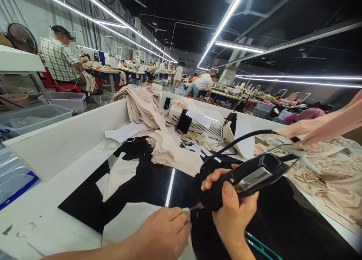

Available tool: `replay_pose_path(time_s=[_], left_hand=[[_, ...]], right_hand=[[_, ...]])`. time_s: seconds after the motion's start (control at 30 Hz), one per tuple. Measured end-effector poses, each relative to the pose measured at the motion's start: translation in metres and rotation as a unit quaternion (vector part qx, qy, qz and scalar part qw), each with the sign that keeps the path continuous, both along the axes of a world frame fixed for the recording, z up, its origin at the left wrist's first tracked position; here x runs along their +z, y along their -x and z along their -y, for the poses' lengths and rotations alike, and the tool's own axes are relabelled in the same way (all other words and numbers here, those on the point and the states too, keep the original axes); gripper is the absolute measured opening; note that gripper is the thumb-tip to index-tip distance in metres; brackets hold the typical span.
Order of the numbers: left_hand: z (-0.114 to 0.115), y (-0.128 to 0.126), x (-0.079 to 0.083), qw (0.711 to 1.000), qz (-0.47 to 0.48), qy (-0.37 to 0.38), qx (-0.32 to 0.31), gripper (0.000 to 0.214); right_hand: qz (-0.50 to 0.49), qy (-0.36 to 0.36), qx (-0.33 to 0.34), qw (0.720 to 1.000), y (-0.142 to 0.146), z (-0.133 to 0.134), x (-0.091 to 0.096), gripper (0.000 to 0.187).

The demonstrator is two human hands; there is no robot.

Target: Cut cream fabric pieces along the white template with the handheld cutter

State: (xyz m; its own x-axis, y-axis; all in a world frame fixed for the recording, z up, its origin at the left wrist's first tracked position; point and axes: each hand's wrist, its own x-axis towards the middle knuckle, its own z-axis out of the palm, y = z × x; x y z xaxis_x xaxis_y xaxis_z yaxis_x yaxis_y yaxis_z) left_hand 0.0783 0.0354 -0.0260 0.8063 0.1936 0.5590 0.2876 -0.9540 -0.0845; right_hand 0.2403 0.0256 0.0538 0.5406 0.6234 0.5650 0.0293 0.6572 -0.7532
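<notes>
My right hand (233,211) is wrapped round a black corded power tool (254,177) with a silver side panel. The tool points left, and its small metal tip reaches the edge of a white sheet (128,220) near my left fingertips. My left hand (161,233) is closed on the right edge of that sheet, with the fingers bent together. The sheet lies on a shiny black mat (135,188). A black cord (240,139) loops up from the tool to a peach fabric strip (333,120) at the right. A teal strip or handle (261,246) lies beside my right wrist.
Stacked beige fabric pieces (172,150) lie at the mat's far edge. Behind them are a white slotted device (195,122) and more fabric (138,109). Pale scraps (121,175) sit left, lace pieces (325,173) right. A white board (70,139) walls the table's left side.
</notes>
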Motion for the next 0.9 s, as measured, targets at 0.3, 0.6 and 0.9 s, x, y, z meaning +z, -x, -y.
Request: replay_pose_path(time_s=[0.3, 0.6, 0.9], left_hand=[[0.0, -0.001, 0.0, 1.0, 0.018, 0.003, -0.003, 0.015], [0.001, -0.002, 0.007, 0.998, 0.054, -0.021, 0.0, 0.015], [-0.002, -0.002, 0.0, 1.0, -0.006, -0.03, -0.006, 0.014]], right_hand=[[-0.012, -0.01, -0.002, 1.0, 0.003, -0.002, 0.0, 0.032], [-0.025, -0.005, 0.003, 1.0, 0.005, -0.004, 0.001, 0.032], [-0.016, -0.006, 0.026, 1.0, 0.013, -0.005, -0.003, 0.031]])
